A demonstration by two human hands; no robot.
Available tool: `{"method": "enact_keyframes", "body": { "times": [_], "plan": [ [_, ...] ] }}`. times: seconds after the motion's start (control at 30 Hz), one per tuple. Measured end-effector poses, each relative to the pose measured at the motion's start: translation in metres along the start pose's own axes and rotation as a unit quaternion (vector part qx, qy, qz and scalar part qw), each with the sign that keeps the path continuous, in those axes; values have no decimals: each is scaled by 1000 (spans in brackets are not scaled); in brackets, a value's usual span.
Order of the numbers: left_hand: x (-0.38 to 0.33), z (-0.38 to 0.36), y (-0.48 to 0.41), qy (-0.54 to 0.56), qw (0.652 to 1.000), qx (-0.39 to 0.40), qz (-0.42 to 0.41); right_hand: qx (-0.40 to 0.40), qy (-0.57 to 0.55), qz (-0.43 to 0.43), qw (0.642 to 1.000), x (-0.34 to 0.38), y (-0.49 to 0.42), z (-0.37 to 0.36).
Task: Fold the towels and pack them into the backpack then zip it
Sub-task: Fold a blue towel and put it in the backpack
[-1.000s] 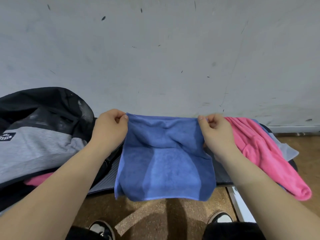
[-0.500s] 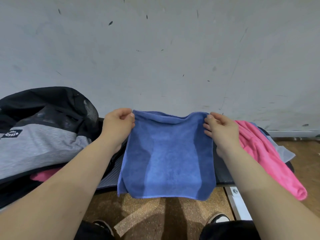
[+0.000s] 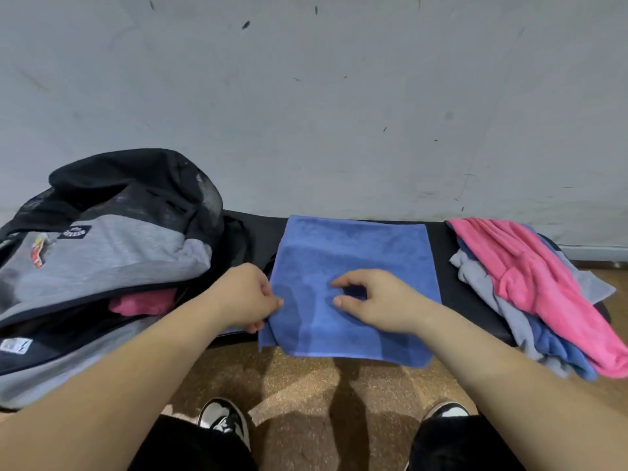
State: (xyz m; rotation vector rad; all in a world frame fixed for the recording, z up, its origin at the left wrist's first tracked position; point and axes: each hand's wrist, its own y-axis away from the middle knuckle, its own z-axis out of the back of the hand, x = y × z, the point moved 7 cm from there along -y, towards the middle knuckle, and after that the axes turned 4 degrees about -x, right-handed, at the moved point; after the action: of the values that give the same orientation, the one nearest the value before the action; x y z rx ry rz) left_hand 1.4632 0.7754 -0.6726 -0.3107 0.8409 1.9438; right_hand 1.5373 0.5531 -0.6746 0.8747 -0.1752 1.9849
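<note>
A blue towel [image 3: 353, 260] lies flat, folded, on the black bench [image 3: 472, 300], its near edge hanging over the front. My left hand [image 3: 248, 297] pinches the towel's left edge near the front corner. My right hand [image 3: 370, 300] rests on the towel's middle with fingers loosely curled and the thumb apart from them. The grey and black backpack [image 3: 112, 253] lies open at the left, with a pink towel [image 3: 142, 302] showing inside its opening.
A heap of unfolded towels sits at the bench's right end: a pink one [image 3: 543, 290] on top, grey [image 3: 509, 307] and blue [image 3: 557, 351] below. A white wall stands close behind. Brown floor and my shoes [image 3: 224, 419] lie in front.
Both hands held the blue towel up by its top corners before. Now it lies spread on the bench, and my hands have come down onto its near half.
</note>
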Motion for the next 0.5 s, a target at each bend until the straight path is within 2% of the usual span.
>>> {"method": "enact_keyframes", "body": {
  "times": [0.1,0.2,0.5],
  "plan": [
    [7,-5,11,-55,998,-40,-3,46,116,39,991,12,5,-21],
    [8,-4,15,-74,992,-98,-16,38,152,31,987,12,4,-22],
    [6,-1,15,68,981,-170,-68,42,239,17,970,22,3,-32]
  ]
}}
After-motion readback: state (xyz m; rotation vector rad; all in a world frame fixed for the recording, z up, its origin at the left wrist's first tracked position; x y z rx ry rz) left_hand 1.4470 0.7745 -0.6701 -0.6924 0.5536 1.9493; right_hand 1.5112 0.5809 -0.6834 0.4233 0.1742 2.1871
